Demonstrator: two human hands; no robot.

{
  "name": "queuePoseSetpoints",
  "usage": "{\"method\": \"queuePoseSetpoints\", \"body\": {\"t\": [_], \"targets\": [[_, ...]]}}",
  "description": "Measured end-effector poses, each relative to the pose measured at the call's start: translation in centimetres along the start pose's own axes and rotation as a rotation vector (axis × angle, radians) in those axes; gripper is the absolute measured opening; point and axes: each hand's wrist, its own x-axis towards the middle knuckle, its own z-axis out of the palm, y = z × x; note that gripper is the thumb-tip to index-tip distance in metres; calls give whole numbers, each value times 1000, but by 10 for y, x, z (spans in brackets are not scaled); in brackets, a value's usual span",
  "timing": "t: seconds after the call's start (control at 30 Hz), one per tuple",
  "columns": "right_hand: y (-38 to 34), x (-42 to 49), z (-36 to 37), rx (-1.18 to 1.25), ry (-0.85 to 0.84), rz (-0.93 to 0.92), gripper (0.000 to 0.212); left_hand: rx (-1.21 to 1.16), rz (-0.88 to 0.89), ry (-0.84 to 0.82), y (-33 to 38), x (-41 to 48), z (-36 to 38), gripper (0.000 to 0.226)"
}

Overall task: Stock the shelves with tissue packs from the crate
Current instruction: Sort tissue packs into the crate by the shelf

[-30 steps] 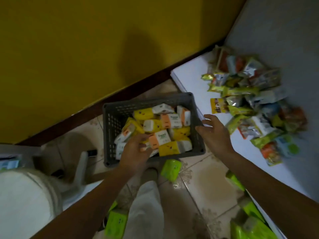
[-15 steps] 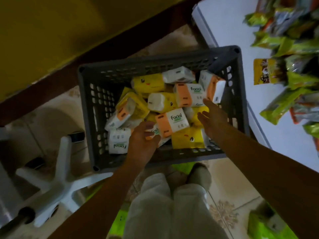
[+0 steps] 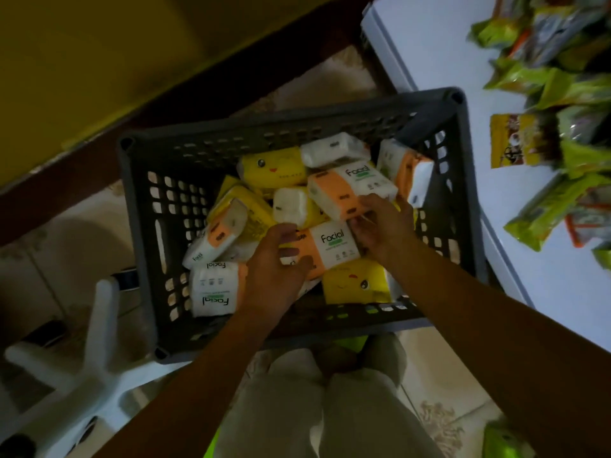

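Head view looks straight down into a dark grey plastic crate [image 3: 139, 226], its walls punched with rows of square holes, standing on the tiled floor [image 3: 49, 259] just left of a smooth white shelf [image 3: 463, 160]. Soft, pillow-shaped tissue packs in glossy film lie jumbled inside, among them a yellow pack [image 3: 271, 170] printed with a cartoon face.

The left hand [image 3: 274, 266] curls round the left end of the near Facial pack [image 3: 330, 246], an orange-and-white one, thumb on top. The right hand [image 3: 383, 226] has its fingers bent over the near edge of the far Facial pack [image 3: 350, 186], with its thumb tucked under, pinching it as best I can tell.

Crinkly foil snack packets [image 3: 562, 94] are heaped on the shelf, and a white chair base [image 3: 99, 325] stands to the left.

Half a second ago the right hand was flat and open over the yellow packs. The left hand had only reached the pack.
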Motion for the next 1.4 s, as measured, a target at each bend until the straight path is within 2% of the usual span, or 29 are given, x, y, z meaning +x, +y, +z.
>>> {"method": "queuePoseSetpoints", "body": {"t": [0.07,0.13,0.2,0.27,0.37,0.43,0.5,0.53,0.63,0.73,0.8,0.83,0.9,0.93,1.0,1.07,1.2,1.33,1.4], "targets": [[-12,-36,-4,-139,-124,-37,68,118,167,-4,20,-15,-4,64],[-27,-74,-9,-189,-228,-18,57,410,399,41,41,-28,-10,75],[-44,-112,-15,-217,-316,11,32,560,511,72,71,-41,-18,75],[-63,-148,-24,-251,-376,32,16,562,561,41,103,-59,-23,64],[-103,-198,-34,-341,-309,-46,29,383,477,11,158,-97,-28,47],[-131,-229,-42,-396,-180,-261,30,184,369,-25,195,-123,-32,37],[-151,-255,-52,-547,-143,-575,14,-13,308,-73,229,-143,-35,29],[-158,-268,-56,-620,-185,-688,20,-108,278,-101,244,-151,-37,27],[-170,-306,-59,-670,-378,-846,65,-273,215,-171,280,-170,-38,27],[-177,-337,-58,-629,-474,-952,76,-326,227,-213,303,-187,-38,21],[-179,-353,-62,-579,-469,-952,69,-303,274,-233,314,-200,-40,27],[-180,-362,-64,-550,-452,-912,57,-266,309,-238,317,-207,-42,29],[-186,-379,-72,-460,-403,-750,24,-173,383,-259,324,-219,-45,31],[-190,-386,-78,-413,-378,-658,21,-123,416,-267,329,-225,-45,34],[-199,-404,-95,-375,-344,-546,29,6,494,-284,342,-240,-42,38],[-209,-428,-115,-361,-330,-545,33,55,591,-342,359,-258,-37,32],[-231,-477,-162,-263,-325,-662,22,128,783,-451,395,-299,-19,41],[-250,-523,-214,-200,-301,-793,41,182,977,-486,426,-348,22,47],[-258,-541,-244,-140,-248,-864,41,174,1040,-492,435,-374,49,52]]}}
